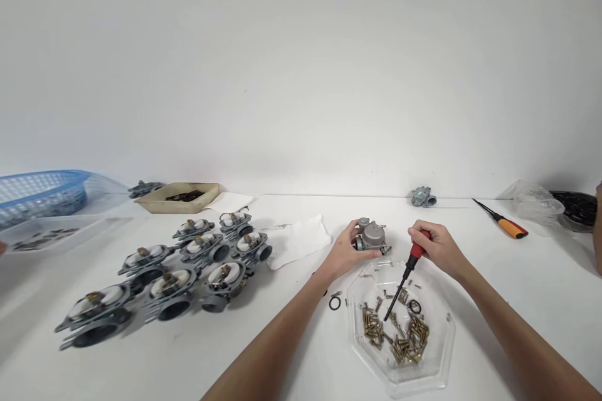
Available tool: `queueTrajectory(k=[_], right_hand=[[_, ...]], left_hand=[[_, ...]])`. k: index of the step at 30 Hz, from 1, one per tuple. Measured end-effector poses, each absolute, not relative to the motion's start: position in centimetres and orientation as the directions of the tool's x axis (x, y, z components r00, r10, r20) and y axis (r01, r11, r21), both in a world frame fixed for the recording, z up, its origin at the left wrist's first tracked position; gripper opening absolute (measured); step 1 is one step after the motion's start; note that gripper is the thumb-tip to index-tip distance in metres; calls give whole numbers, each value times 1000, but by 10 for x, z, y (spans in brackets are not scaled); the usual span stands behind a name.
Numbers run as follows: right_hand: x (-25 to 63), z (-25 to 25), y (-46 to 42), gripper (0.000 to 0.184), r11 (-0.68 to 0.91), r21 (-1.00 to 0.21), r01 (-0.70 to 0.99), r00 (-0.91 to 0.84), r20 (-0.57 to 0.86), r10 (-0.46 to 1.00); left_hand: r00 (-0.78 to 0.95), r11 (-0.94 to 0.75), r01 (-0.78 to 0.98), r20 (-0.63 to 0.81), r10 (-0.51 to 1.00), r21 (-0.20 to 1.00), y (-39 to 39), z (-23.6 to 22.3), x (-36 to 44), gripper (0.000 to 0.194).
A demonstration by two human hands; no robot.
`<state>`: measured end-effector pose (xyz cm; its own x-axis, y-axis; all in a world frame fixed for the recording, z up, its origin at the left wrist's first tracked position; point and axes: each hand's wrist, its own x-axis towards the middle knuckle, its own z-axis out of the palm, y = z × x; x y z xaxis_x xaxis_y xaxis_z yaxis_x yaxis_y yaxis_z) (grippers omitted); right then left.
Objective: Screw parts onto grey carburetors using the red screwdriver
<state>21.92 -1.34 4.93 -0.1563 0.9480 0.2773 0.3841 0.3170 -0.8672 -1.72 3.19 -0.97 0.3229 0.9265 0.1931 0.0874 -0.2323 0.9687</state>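
Observation:
My left hand grips a small grey metal carburetor from its left side, just above the far rim of a transparent octagonal plastic tray. My right hand holds a red-handled screwdriver with its black shaft pointing down over the tray. The screwdriver tip is not touching the carburetor. Several brass screws and small metal parts lie in the tray with a black O-ring. Another black O-ring lies on the table just outside the tray.
Several grey carburetor bodies stand in rows on the white table to the left, beyond a white cloth. At the back are a beige tray, a blue basket, an orange-handled screwdriver and a loose carburetor part.

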Motion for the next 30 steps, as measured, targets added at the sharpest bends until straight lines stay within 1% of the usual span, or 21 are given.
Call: queueTrajectory(k=[4,8,13,16,19,21,25,30], right_hand=[[223,55,-12,46,268,-935,234,-49,264,963],[225,59,-11,46,256,-951,173,29,265,964],[224,58,-10,42,307,-937,169,151,332,931],[222,55,-9,42,324,-929,178,202,357,912],[219,51,-9,42,331,-923,196,232,371,899],[218,50,-9,41,329,-923,200,255,373,892],[217,51,-10,39,315,-930,192,294,360,885],[216,53,-10,39,308,-924,228,310,369,876]], left_hand=[[317,-220,82,183,931,972,32,-10,-17,92],[327,-205,94,164,931,974,30,-9,-18,92],[280,-165,134,122,952,977,30,-9,-19,100],[276,-172,142,128,953,975,29,-9,-18,95],[298,-214,120,171,939,969,28,-8,-17,86],[309,-228,101,188,932,968,27,-6,-16,84],[289,-207,126,164,943,970,25,-5,-16,87],[255,-192,135,154,955,972,24,-5,-17,90]])
